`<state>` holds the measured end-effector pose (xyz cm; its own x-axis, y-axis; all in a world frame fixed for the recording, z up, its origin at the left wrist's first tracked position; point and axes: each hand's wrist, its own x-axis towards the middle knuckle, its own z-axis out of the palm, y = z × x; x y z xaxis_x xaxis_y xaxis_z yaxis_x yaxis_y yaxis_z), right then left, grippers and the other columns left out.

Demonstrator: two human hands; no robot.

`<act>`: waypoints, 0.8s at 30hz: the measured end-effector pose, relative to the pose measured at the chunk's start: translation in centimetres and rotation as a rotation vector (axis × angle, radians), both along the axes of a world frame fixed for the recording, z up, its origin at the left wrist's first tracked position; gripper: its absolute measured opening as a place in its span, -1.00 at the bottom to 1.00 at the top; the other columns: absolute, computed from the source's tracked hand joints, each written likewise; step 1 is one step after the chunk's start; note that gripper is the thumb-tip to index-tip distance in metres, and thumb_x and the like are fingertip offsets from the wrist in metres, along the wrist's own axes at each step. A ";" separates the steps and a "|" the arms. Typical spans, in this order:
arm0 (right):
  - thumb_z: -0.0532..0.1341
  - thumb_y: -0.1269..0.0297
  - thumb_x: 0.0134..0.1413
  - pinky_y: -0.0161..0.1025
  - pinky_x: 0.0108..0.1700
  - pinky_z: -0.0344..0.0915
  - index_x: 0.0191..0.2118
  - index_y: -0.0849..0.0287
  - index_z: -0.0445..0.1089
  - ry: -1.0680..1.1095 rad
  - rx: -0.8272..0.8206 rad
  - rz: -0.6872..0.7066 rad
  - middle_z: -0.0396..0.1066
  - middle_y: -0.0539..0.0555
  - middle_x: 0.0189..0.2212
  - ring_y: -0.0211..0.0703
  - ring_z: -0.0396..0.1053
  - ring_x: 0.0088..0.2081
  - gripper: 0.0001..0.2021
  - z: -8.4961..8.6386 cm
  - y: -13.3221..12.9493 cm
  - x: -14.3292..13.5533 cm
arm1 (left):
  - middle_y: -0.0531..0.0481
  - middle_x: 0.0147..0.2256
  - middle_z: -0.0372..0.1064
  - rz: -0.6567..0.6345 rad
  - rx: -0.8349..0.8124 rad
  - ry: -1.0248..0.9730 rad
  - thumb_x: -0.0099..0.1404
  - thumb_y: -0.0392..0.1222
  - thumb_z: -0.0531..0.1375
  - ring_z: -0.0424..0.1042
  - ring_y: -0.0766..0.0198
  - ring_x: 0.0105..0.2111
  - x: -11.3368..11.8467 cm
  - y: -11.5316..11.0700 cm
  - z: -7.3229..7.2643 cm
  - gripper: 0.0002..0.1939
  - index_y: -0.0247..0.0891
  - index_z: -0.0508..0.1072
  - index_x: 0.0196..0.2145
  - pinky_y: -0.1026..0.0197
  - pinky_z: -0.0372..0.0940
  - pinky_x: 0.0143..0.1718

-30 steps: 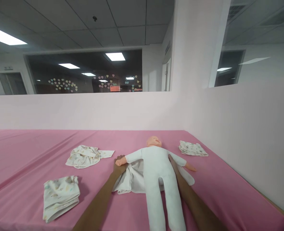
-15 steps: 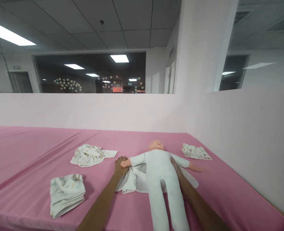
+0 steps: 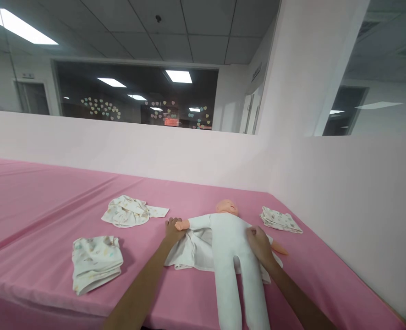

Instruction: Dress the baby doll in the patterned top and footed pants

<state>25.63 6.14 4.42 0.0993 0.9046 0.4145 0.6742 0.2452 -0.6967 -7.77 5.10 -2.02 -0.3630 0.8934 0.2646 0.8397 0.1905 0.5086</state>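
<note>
A baby doll [image 3: 228, 233] in a white fabric body lies on its back, head away from me. A white cloth garment [image 3: 196, 252] is spread beneath it, showing on both sides. My left hand [image 3: 172, 231] is closed at the doll's hand [image 3: 182, 225] on the left, which overlaps my thumb side. Against the doll's right-hand flank in view, my right hand [image 3: 259, 244] has curled fingers; what they pinch, if anything, is hidden. The doll's other hand [image 3: 279, 248] pokes out beyond my right wrist.
A pink sheet [image 3: 52, 211] covers the padded surface. Folded printed cloth [image 3: 96, 263] lies at the near left, a printed baby top [image 3: 127, 211] behind it. More folded cloth [image 3: 280, 219] sits at the right. White walls [image 3: 155, 151] bound the back and right.
My right hand has risen from beside and under the doll's arm to its flank, fingers now curled. More white cloth shows below that hand. The left hand stays by the doll's hand. The view has tilted.
</note>
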 end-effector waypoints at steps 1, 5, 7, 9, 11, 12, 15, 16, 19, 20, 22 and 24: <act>0.05 0.20 0.09 -0.17 -0.14 0.30 -0.25 0.23 0.44 -0.051 0.039 0.041 0.48 0.19 -0.26 -0.01 0.42 -0.22 -0.72 0.3 0.0 -0.6 | -0.20 -0.15 0.45 -0.007 0.006 -0.044 0.14 -0.18 0.21 0.31 -0.12 0.04 0.0 0.0 0.3 -0.84 -0.25 0.43 -0.29 -0.01 0.10 0.04; 0.09 0.24 0.18 -0.10 0.17 0.14 -0.06 0.20 0.42 -0.274 0.212 0.382 0.45 0.20 -0.04 0.00 0.33 0.06 -0.71 1.7 -0.5 -5.9 | -0.12 -0.28 0.47 -0.062 0.041 -0.277 0.10 -0.20 0.22 0.43 -0.01 -0.15 -0.3 -0.7 1.7 -0.84 -0.25 0.40 -0.32 0.10 0.24 -0.16; 0.16 0.20 0.18 -0.10 0.20 0.09 -0.02 0.15 0.42 -0.368 0.215 0.545 0.42 0.16 0.04 -0.01 0.28 0.13 -0.71 2.1 -0.7 -9.4 | -0.07 -0.32 0.47 -0.107 0.081 -0.405 0.12 -0.18 0.20 0.45 0.07 -0.23 -0.4 -1.3 2.6 -0.86 -0.25 0.39 -0.33 0.17 0.27 -0.26; 0.19 0.15 0.18 -0.06 0.18 0.08 -0.01 0.13 0.42 -0.466 0.172 0.618 0.41 0.15 0.07 0.03 0.27 0.14 -0.70 2.4 -0.6 -12.5 | -0.04 -0.33 0.47 -0.146 0.133 -0.525 0.11 -0.16 0.20 0.45 0.12 -0.27 -0.6 -1.9 3.5 -0.85 -0.26 0.38 -0.36 0.22 0.28 -0.31; 0.19 0.12 0.19 0.00 0.15 0.07 0.01 0.12 0.40 -0.522 0.104 0.616 0.41 0.15 0.06 0.07 0.27 0.13 -0.68 2.5 -0.2 -14.6 | -0.03 -0.36 0.46 -0.157 0.174 -0.639 0.10 -0.15 0.19 0.45 0.17 -0.32 -0.7 -2.5 4.4 -0.83 -0.27 0.38 -0.35 0.26 0.29 -0.37; 0.18 0.10 0.20 0.01 0.14 0.07 0.03 0.11 0.39 -0.526 0.067 0.604 0.42 0.15 0.05 0.08 0.28 0.12 -0.66 2.5 0.2 -15.2 | -0.03 -0.37 0.46 -0.152 0.190 -0.692 0.10 -0.14 0.18 0.45 0.19 -0.36 -0.7 -2.8 4.9 -0.81 -0.28 0.38 -0.33 0.26 0.30 -0.40; 0.14 0.03 0.22 -0.02 0.08 0.09 0.05 0.05 0.38 -0.498 -0.009 0.596 0.43 0.11 0.04 0.05 0.31 0.07 -0.64 2.4 1.2 -15.4 | -0.06 -0.36 0.45 -0.116 0.235 -0.814 0.13 -0.09 0.16 0.44 0.25 -0.43 -0.5 -3.4 6.3 -0.74 -0.30 0.40 -0.26 0.27 0.30 -0.45; 0.13 0.00 0.22 -0.04 0.07 0.10 0.05 0.03 0.38 -0.487 -0.018 0.600 0.43 0.09 0.04 0.03 0.32 0.06 -0.63 2.4 1.6 -15.3 | -0.07 -0.35 0.45 -0.104 0.255 -0.837 0.15 -0.08 0.16 0.43 0.26 -0.44 -0.4 -3.5 6.8 -0.73 -0.30 0.40 -0.25 0.27 0.30 -0.45; 0.10 -0.03 0.23 -0.11 0.02 0.13 0.01 0.02 0.40 -0.477 -0.028 0.613 0.45 0.06 0.02 -0.03 0.34 0.04 -0.64 2.7 2.3 -14.6 | -0.04 -0.36 0.43 -0.079 0.315 -0.838 0.17 -0.11 0.16 0.40 0.30 -0.46 0.2 -3.5 8.5 -0.75 -0.29 0.39 -0.22 0.30 0.26 -0.45; 0.10 -0.03 0.23 -0.14 -0.01 0.14 -0.01 0.03 0.41 -0.476 -0.034 0.616 0.46 0.05 0.00 -0.04 0.35 0.03 -0.64 2.9 2.5 -14.4 | -0.01 -0.38 0.42 -0.077 0.329 -0.819 0.16 -0.14 0.16 0.37 0.32 -0.48 0.5 -3.4 9.1 -0.77 -0.28 0.39 -0.22 0.31 0.23 -0.46; 0.09 -0.04 0.23 -0.17 -0.05 0.16 -0.04 0.04 0.43 -0.477 -0.047 0.625 0.47 0.04 -0.02 -0.07 0.37 0.00 -0.64 3.3 2.8 -14.1 | 0.06 -0.44 0.38 -0.084 0.340 -0.756 0.15 -0.21 0.17 0.30 0.36 -0.55 0.9 -3.3 10.3 -0.80 -0.25 0.39 -0.24 0.32 0.14 -0.50; 0.10 -0.04 0.21 -0.20 -0.08 0.18 -0.05 0.04 0.44 -0.489 -0.051 0.638 0.47 0.03 -0.02 -0.08 0.38 -0.02 -0.64 3.6 2.9 -13.9 | 0.11 -0.51 0.32 -0.099 0.338 -0.682 0.14 -0.26 0.17 0.24 0.36 -0.59 1.3 -3.2 11.5 -0.84 -0.23 0.40 -0.26 0.31 0.07 -0.53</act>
<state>11.75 9.00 8.05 -0.6247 0.7450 0.2338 0.6467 0.6615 -0.3798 -6.49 1.88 9.46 -0.4667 0.8404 0.2756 0.3245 -0.1272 0.9373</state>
